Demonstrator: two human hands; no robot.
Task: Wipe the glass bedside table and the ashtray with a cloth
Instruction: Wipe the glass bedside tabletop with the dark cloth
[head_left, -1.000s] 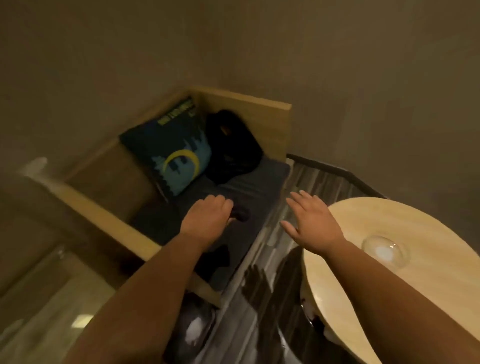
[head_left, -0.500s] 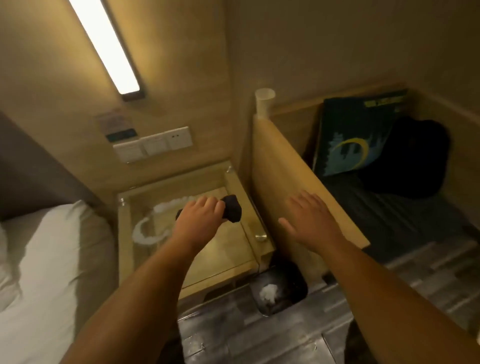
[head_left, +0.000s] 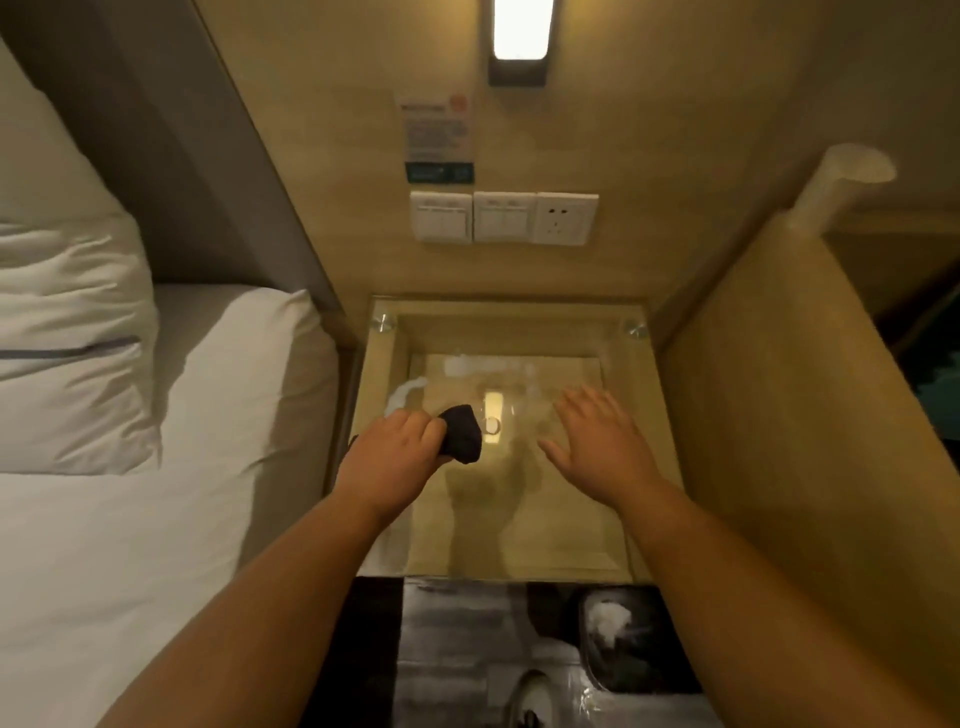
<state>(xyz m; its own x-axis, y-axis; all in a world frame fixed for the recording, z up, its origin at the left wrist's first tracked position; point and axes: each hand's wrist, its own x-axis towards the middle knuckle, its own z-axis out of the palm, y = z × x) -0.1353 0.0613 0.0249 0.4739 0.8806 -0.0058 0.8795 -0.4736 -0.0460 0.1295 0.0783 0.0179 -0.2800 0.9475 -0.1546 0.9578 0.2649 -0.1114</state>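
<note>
The glass bedside table (head_left: 519, 540) fills the middle of the view, a glass top over a wooden box with metal studs at its far corners. White smears run across the far left part of the glass. My left hand (head_left: 387, 460) hovers over the left side of the table, shut on a bunched black cloth (head_left: 462, 434). My right hand (head_left: 597, 441) is over the right side, fingers spread and holding nothing. No ashtray shows in this view.
A bed with white sheets and pillows (head_left: 78, 338) lies to the left. A wooden partition (head_left: 779, 415) stands to the right. Switches and a socket (head_left: 504, 217) are on the wall behind, under a lamp (head_left: 519, 31). A dark bin (head_left: 623, 644) sits on the floor below.
My view has swung left from the sofa bench and round table to the glass bedside table. Both hands now hang over the glass, with the cloth still in my left hand.
</note>
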